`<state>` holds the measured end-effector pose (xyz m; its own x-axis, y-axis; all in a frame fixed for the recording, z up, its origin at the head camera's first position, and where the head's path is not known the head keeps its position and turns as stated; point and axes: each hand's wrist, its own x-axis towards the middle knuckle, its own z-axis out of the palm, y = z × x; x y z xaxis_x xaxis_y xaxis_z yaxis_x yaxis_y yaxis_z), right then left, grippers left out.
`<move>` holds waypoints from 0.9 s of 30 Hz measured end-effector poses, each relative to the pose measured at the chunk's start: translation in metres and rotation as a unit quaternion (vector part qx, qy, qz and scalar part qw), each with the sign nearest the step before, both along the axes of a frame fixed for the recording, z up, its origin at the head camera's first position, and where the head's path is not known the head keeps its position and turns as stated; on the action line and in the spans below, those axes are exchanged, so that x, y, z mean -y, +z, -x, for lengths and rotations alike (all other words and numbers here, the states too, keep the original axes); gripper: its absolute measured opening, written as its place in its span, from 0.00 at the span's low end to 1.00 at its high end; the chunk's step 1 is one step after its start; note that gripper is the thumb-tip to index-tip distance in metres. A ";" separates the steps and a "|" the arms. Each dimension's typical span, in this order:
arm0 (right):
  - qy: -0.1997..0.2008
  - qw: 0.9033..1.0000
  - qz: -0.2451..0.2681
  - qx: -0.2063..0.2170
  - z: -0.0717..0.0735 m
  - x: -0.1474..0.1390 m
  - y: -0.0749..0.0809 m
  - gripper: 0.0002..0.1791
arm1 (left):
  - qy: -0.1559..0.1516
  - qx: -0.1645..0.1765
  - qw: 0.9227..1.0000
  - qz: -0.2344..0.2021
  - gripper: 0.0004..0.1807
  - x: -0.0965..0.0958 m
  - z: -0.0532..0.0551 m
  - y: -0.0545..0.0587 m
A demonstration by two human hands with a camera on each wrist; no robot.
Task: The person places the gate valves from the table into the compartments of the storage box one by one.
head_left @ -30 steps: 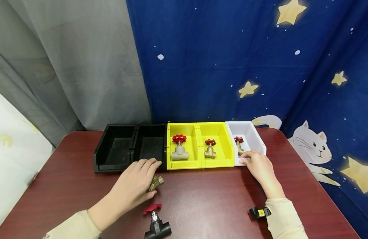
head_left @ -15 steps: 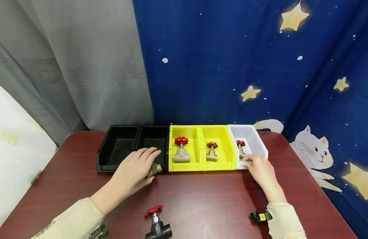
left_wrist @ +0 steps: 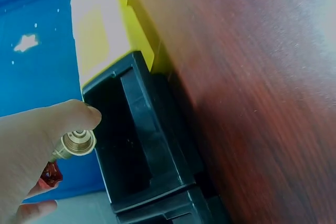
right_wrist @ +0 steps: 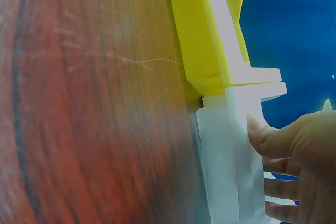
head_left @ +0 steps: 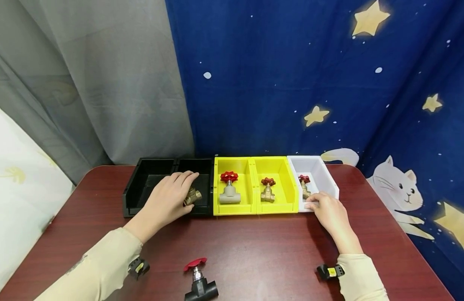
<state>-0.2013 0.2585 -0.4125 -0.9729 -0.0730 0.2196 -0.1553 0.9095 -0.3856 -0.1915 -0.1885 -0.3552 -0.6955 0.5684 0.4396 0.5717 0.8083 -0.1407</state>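
My left hand (head_left: 165, 200) grips a brass gate valve (head_left: 193, 195) over the right-hand black bin (head_left: 196, 167). In the left wrist view the valve's threaded end (left_wrist: 79, 142) shows below the thumb, with its red handwheel (left_wrist: 51, 175) partly behind the hand. At the white bin (head_left: 323, 180), my right hand (head_left: 329, 212) pinches the front wall, thumb outside and fingers inside in the right wrist view. A small brass valve with a red handwheel (head_left: 304, 179) lies in that bin, close to the right fingertips.
Two yellow bins stand between: one holds a grey valve (head_left: 229, 194), the other a brass valve (head_left: 267, 193). Another black bin (head_left: 127, 200) is at the row's left end. A black valve with a red handwheel (head_left: 201, 288) lies near the table's front. Curtains hang behind.
My left hand has carried the brass valve forward from above the table to over the right-hand black bin. My right hand has stayed at the white bin.
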 end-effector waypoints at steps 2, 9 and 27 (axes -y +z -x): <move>0.000 1.000 0.000 -0.001 0.000 0.000 0.000 0.06 | 0.006 0.010 1.000 -0.001 0.49 0.000 0.004 0.000; 0.004 1.000 0.000 0.000 0.000 0.000 0.001 0.06 | 0.028 0.044 0.999 -0.005 0.49 -0.003 0.018 -0.001; 0.003 1.000 0.004 -0.005 0.001 0.000 0.000 0.05 | 0.055 0.135 0.989 -0.036 0.47 -0.006 0.043 -0.022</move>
<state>-0.2022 0.2589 -0.4129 -0.9700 -0.0779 0.2303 -0.1654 0.9056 -0.3905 -0.2347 -0.1820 -0.3772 -0.8489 0.4567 0.2660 0.4884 0.8702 0.0645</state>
